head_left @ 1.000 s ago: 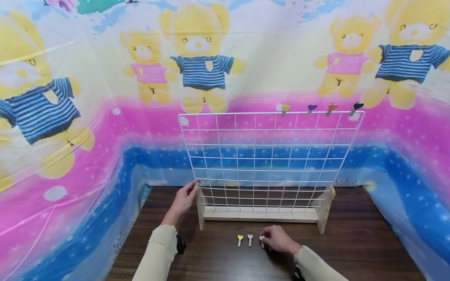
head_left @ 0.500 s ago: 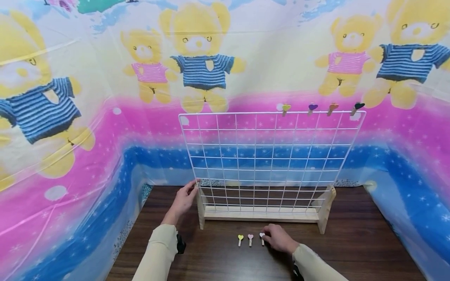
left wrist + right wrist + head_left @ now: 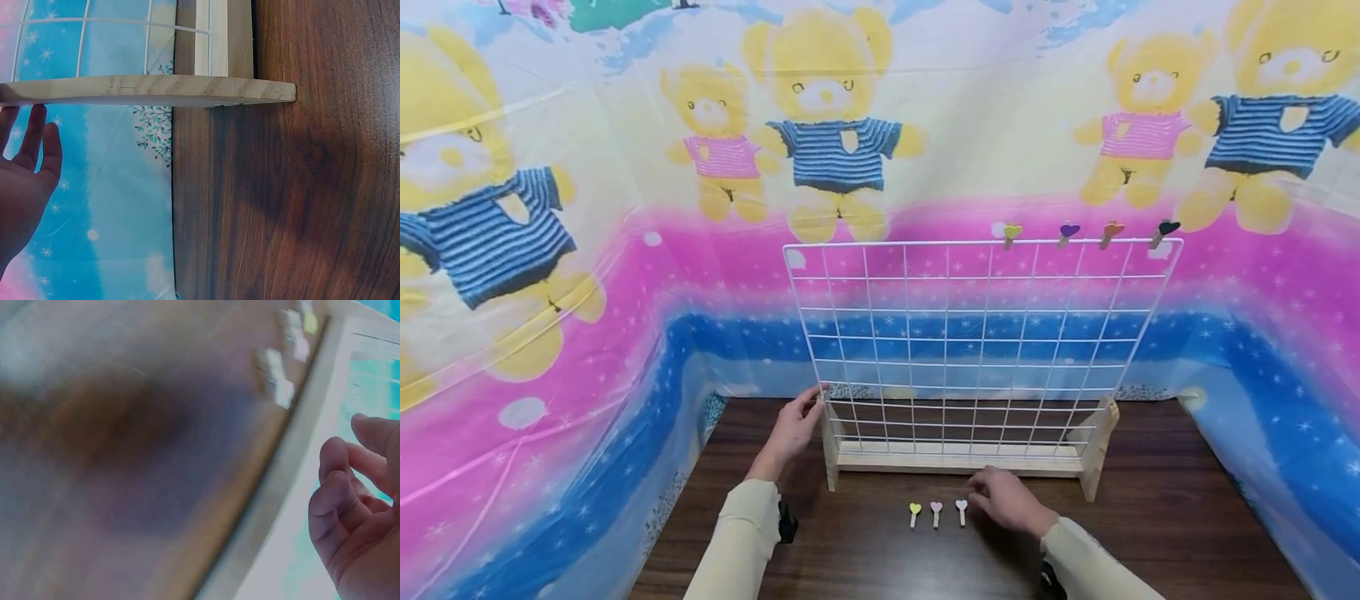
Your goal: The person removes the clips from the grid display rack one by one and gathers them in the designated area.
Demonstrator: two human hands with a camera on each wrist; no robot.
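Heart clips, yellow, pink and one white clip, lie on the table in the head view, left of my right hand, the white just beside its fingertips. Well above those fingers, four fastened clips sit along the grid's top wire; with three loose, I judge the clipping just over half done.

In the left wrist view, my left hand's fairly straight fingers touch the wooden stand.

In the right wrist view, my right fingers curl loosely, thumb apart, holding nothing; the loose clips lie blurred beyond them.
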